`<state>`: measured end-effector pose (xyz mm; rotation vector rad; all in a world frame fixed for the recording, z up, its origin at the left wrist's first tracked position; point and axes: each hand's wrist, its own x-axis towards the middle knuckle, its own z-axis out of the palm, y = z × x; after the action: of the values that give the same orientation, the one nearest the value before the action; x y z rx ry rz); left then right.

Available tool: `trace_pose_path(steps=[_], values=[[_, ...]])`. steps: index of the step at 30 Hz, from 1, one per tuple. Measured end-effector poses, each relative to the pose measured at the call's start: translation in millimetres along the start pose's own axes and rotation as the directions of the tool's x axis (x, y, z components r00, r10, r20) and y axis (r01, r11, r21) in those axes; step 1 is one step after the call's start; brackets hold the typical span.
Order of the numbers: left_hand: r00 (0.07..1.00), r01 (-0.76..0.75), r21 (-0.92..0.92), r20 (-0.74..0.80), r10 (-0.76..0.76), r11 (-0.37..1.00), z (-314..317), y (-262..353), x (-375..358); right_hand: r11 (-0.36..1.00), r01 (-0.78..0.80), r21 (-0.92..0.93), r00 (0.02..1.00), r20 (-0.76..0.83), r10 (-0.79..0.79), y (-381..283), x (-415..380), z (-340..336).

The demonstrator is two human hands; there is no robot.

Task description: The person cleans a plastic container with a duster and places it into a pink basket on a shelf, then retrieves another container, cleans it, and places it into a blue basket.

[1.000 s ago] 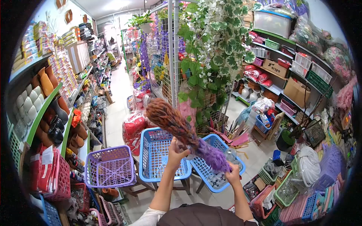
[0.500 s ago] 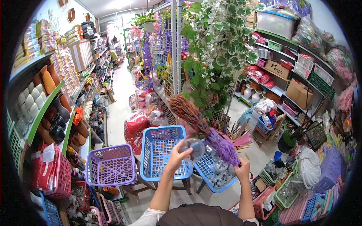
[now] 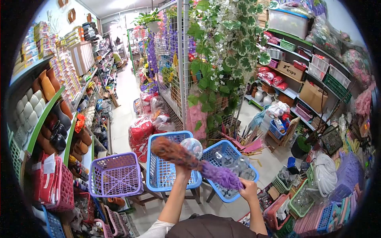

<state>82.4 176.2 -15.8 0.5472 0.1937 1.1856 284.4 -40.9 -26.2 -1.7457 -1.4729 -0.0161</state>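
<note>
My right hand is closed round the purple end of a feather duster. Its brown and orange end points to the upper left, blurred by motion, over a blue basket. My left hand is partly hidden behind the duster, with a round clear plastic piece just above it; its fingers are mostly covered. Several clear round pieces lie in a second blue basket, partly under the duster.
A purple basket stands on the left beside the first blue one. Shelves with vases line the left side. Hanging green vines cover a wire rack ahead. Green and pink baskets sit at the lower right.
The duster has swung left and down, from over the floor to over the blue baskets. My left hand has lowered behind it, and my right hand has moved slightly left and down.
</note>
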Motion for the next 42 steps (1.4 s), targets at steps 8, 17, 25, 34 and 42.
trace_pose_path(steps=[8,17,25,34,42], values=[[0.994,-0.102,0.085,-0.022,0.104,0.991,2,-17,3,0.988,-0.122,-0.096,0.992,0.005,0.123,-6,-1,-7],[0.998,0.046,0.095,-0.049,-0.041,0.994,-27,-43,11,0.977,-0.195,-0.089,0.977,0.073,0.202,19,-11,14],[0.968,0.235,0.244,-0.146,-0.204,0.941,-39,-65,5,0.881,-0.469,-0.067,0.882,0.018,0.471,81,-27,77],[0.922,0.361,0.199,-0.224,-0.316,0.911,-58,-96,-2,0.778,-0.55,-0.303,0.798,0.086,0.597,153,-27,145],[0.909,0.407,0.23,-0.202,-0.365,0.884,-48,-113,-12,0.739,-0.583,-0.338,0.745,0.142,0.652,168,-34,161]])
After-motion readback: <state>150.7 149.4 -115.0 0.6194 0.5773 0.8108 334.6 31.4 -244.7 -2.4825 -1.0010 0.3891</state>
